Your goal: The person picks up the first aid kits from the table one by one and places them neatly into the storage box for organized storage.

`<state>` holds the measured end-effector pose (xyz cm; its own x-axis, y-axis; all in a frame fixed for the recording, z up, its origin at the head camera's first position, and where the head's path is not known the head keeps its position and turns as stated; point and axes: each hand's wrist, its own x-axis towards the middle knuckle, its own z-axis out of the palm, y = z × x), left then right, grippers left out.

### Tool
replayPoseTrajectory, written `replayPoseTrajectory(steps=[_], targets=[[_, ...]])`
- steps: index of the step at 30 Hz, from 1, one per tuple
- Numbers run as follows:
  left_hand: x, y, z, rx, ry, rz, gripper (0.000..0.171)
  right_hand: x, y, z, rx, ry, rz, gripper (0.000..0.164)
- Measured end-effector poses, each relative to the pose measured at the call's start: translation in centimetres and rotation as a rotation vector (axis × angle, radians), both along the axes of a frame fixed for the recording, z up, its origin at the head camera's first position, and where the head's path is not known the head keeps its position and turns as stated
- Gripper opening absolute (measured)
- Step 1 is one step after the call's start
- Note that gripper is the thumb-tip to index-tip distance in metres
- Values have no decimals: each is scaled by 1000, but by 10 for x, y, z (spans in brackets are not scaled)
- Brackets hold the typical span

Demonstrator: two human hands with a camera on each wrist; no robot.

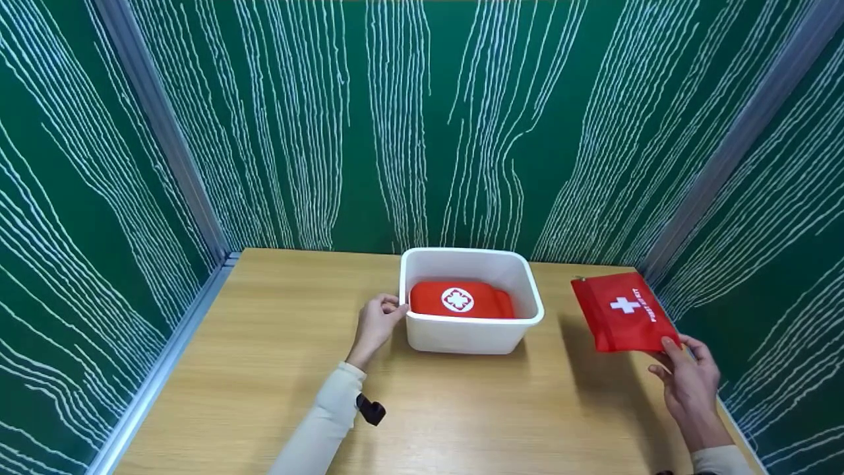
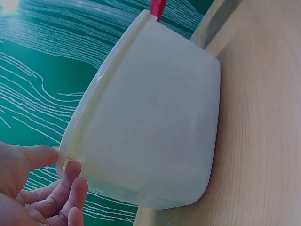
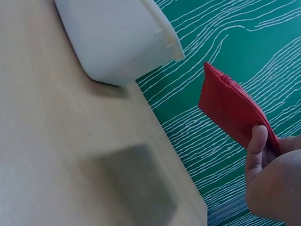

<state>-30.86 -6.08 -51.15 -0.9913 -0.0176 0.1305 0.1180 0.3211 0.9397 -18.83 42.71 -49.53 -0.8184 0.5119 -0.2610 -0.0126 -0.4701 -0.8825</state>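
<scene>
A white plastic bin (image 1: 468, 335) stands upright on the wooden table. My left hand (image 1: 380, 326) pinches its left rim between thumb and fingers; in the left wrist view the thumb lies on the rim and the fingers curl beneath it. Inside the bin lies a red case (image 1: 428, 299) with a white round emblem; another red shape shows at its right side, partly hidden. To the right of the bin, my right hand (image 1: 692, 382) pinches a flat red first aid pouch (image 1: 610, 323) by its near corner. The pouch, marked with a white cross, hangs above the table, its shadow below.
The wooden table (image 1: 277, 369) is enclosed by green panels (image 1: 448, 132) with white wavy lines at the back and both sides. Grey metal posts (image 1: 161, 132) stand in the back corners, and a metal rail (image 1: 155, 369) runs along the left table edge.
</scene>
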Motion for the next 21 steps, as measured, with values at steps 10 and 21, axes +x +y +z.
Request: replayPoseTrajectory(steps=[10,21], targets=[[-1,0,1,0,-11,12,26,-9,-2,20,-19,65,32,46],[-2,-1,-2,9,-19,0,26,-21,-11,35,-57,89,79,52]])
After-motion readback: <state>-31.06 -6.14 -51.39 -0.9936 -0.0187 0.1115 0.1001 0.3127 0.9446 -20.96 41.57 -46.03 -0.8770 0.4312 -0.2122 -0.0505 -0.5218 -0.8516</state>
